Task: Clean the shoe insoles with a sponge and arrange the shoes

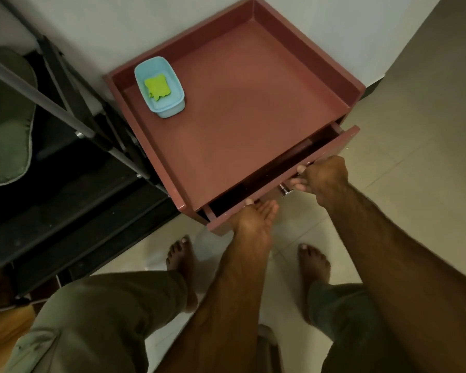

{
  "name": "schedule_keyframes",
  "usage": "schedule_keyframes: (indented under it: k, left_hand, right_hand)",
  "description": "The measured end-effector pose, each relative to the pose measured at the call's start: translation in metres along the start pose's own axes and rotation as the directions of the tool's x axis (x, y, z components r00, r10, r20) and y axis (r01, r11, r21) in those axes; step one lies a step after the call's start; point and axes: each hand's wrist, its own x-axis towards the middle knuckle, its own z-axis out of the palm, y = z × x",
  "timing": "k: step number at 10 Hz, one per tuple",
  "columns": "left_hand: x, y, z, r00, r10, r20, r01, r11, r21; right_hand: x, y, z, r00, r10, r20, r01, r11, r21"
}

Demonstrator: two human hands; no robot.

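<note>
A yellow-green sponge [158, 88] lies in a light blue tub [172, 109] at the back left of the maroon cabinet's [240, 103] tray-like top. The cabinet's drawer [345, 138] stands slightly pulled out, and its inside is dark. My right hand [324, 176] grips the drawer's metal handle [285, 190]. My left hand [254, 216] rests against the drawer front with straight fingers, the thumb on its top edge. A green shoe [7, 117] sits on the black rack at the far left.
The black shoe rack [73, 168] with grey metal bars stands close against the cabinet's left side. A white wall runs behind both. My bare feet [182, 262] stand on the pale tiled floor just in front of the drawer.
</note>
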Motion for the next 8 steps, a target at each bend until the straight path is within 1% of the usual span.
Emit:
schedule_keyframes:
  k: [1,2,3,4,5,6,7,8]
  left_hand:
    - [0.001,0.007,0.003,0.999,0.036,-0.011,-0.036,0.999,-0.021]
    - [0.008,0.016,0.005,0.995,0.091,-0.042,-0.091,0.996,0.013]
    - [0.015,0.02,0.008,0.989,0.14,-0.045,-0.14,0.99,0.011]
    - [0.02,0.026,0.014,0.979,0.2,-0.032,-0.198,0.979,0.047]
    - [0.033,0.033,0.013,0.971,0.232,-0.055,-0.229,0.971,0.065]
    - [0.032,0.032,0.012,0.967,0.252,-0.045,-0.245,0.963,0.115]
    - [0.023,0.033,0.013,0.97,0.245,-0.013,-0.238,0.953,0.187]
    - [0.004,0.04,0.009,0.979,0.194,0.065,-0.204,0.921,0.331]
  right_hand:
    - [0.008,0.007,0.007,0.999,-0.048,0.008,0.048,0.999,0.024]
    - [0.013,0.003,0.014,0.997,-0.068,0.034,0.066,0.996,0.059]
    - [0.017,-0.001,0.017,0.994,-0.084,0.074,0.078,0.994,0.08]
    - [0.022,-0.012,0.022,0.99,-0.061,0.126,0.047,0.992,0.114]
    - [0.03,-0.015,0.031,0.993,-0.052,0.102,0.045,0.997,0.068]
    - [0.034,-0.012,0.033,0.992,-0.086,0.09,0.086,0.996,-0.003]
    - [0.03,-0.02,0.029,0.981,-0.103,0.167,0.118,0.99,-0.08]
    - [0.013,-0.042,0.022,0.966,-0.038,0.256,0.095,0.973,-0.212]
